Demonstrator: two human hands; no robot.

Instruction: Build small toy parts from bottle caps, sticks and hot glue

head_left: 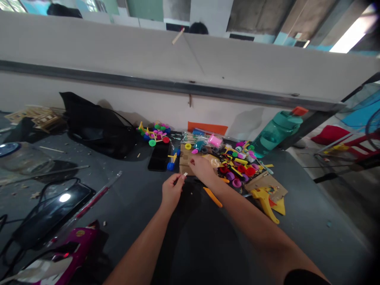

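Note:
My left hand [172, 190] is closed in a pinch, with a small whitish piece [185, 174] between thumb and forefinger. Just beyond it, my right hand [203, 168] reaches over a piece of brown cardboard [184, 153], its fingertips pressed together. Whatever those fingers hold, if anything, is too small to make out. Left of the cardboard lies a small blue and yellow wheeled piece [171, 160]. An orange-handled tool [212, 197], perhaps a cutter, lies partly under my right forearm. Many colourful plastic caps and parts, such as a purple ring [236, 183], lie beside my right hand.
A yellow glue gun [265, 202] lies right, with a teal water bottle [276, 132] behind it. A dark phone [159, 157] and black bag [97, 126] are left. A pink device [78, 247] with cords occupies the near left. A white partition [133, 93] borders the back.

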